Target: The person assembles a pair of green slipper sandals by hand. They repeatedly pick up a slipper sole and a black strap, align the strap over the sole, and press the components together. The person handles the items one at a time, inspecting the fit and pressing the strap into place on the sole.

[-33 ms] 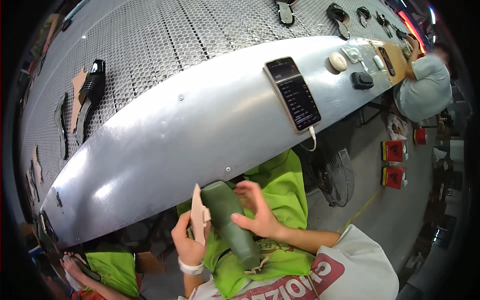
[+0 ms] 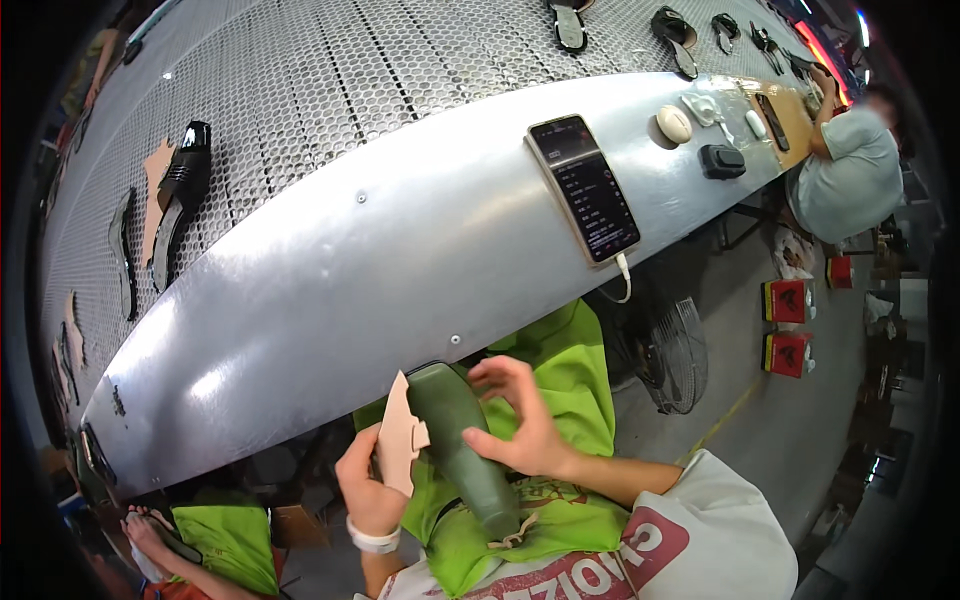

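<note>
My left hand (image 2: 372, 488) is closed on a beige cut leather piece (image 2: 402, 440), a flat shape with a pointed upper end and a small notched tab on its right side. The piece stands just left of a dark green shoe last (image 2: 450, 430), which rests slanted across the green apron (image 2: 575, 370) on my lap. At the last's right side is my right hand (image 2: 520, 420), fingers apart and curved, the thumb at the last's edge. The left hand's fingertips are hidden behind the piece.
A metal counter (image 2: 330, 290) lies ahead, carrying a phone (image 2: 585, 190) on a cable, a round cream case (image 2: 674, 124) and a black box (image 2: 723, 161). Beyond runs a mesh conveyor (image 2: 300, 90) with sandals (image 2: 180, 205). A fan (image 2: 675, 355) stands right; co-workers sit at both sides.
The beige leather piece has turned so more of its flat face shows, and my left hand has shifted slightly left. The right hand and the shoe last have hardly moved.
</note>
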Demonstrator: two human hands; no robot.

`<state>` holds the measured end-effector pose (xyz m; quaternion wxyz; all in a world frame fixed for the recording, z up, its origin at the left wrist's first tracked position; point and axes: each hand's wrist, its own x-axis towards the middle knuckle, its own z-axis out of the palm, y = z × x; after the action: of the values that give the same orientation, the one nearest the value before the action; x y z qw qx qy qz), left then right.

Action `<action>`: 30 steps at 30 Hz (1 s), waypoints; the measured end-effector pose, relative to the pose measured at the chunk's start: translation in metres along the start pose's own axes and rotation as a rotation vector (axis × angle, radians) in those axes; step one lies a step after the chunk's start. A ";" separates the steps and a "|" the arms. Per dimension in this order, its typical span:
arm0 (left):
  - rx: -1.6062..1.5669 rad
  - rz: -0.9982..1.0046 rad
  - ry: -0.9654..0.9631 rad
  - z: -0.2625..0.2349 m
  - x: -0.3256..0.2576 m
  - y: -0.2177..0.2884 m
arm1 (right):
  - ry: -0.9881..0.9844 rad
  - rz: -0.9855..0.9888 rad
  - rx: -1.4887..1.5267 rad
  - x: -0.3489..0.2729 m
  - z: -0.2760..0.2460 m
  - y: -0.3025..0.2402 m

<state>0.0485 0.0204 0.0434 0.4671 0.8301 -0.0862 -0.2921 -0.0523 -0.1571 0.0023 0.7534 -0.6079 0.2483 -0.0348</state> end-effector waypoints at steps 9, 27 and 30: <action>0.512 0.452 -0.277 -0.025 0.009 0.078 | -0.298 -0.925 -0.431 0.024 -0.009 -0.066; -0.332 -0.210 -0.022 -0.032 -0.008 -0.003 | -0.181 0.062 -0.114 0.018 -0.012 -0.054; -0.268 -0.181 0.039 -0.028 -0.008 -0.015 | -0.123 0.076 -0.128 0.019 -0.009 -0.048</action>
<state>0.0560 0.0520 0.0455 0.5468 0.7704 0.0376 -0.3257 -0.0271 -0.1843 0.0397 0.7276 -0.6460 0.2262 0.0469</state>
